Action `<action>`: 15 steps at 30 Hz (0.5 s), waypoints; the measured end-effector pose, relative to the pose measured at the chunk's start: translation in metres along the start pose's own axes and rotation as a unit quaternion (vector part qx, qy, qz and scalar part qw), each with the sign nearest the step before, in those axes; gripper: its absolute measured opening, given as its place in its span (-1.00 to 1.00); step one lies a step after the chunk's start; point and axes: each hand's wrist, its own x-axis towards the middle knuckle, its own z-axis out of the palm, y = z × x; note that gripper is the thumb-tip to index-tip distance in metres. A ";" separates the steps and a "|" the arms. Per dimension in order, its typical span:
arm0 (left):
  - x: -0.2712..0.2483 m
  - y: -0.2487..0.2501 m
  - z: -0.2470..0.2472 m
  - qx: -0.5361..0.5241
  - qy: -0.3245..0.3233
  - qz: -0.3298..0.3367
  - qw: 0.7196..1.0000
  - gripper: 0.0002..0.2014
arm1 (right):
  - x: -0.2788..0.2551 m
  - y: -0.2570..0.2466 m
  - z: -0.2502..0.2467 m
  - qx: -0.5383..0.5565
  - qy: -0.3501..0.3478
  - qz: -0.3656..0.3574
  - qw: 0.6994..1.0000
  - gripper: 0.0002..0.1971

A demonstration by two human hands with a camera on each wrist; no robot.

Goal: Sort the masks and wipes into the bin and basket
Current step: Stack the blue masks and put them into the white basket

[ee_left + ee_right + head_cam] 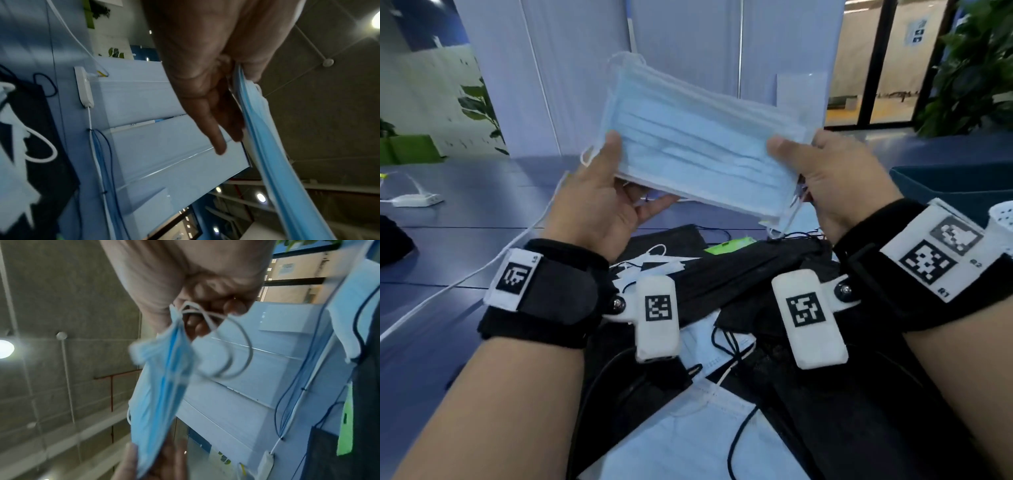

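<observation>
A stack of light blue masks (pixel 698 144) is held up in the air above the table, tilted down to the right. My left hand (pixel 621 171) pinches its left end, thumb on top and fingers underneath. My right hand (pixel 791 168) pinches the right end the same way. In the left wrist view the left hand (pixel 236 97) clamps the stack's edge (pixel 267 146). In the right wrist view the right hand (pixel 205 313) grips the blue masks (pixel 160 386), their ear loops (pixel 226 353) dangling. Below lie black masks (pixel 750 274), more blue masks (pixel 688 431) and a green packet (pixel 729 245).
A dark teal bin (pixel 945 181) stands at the right, with a white perforated basket (pixel 1001 219) at the right edge. A white power strip (pixel 416 199) and its cable lie on the blue table (pixel 465 240) at the left. White partition panels rise behind.
</observation>
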 end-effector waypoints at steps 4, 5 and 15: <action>-0.009 -0.006 0.001 0.138 -0.068 -0.085 0.984 -0.79 | 0.005 0.001 -0.004 -0.025 0.086 0.047 0.995 -0.56; -0.011 -0.007 0.002 0.151 -0.081 -0.101 0.980 -0.75 | 0.004 0.000 -0.004 -0.068 0.082 0.045 0.993 -0.58; -0.015 -0.001 0.019 0.076 0.028 -0.070 0.994 -0.92 | -0.018 -0.038 -0.010 -0.273 -0.043 0.005 0.961 -0.44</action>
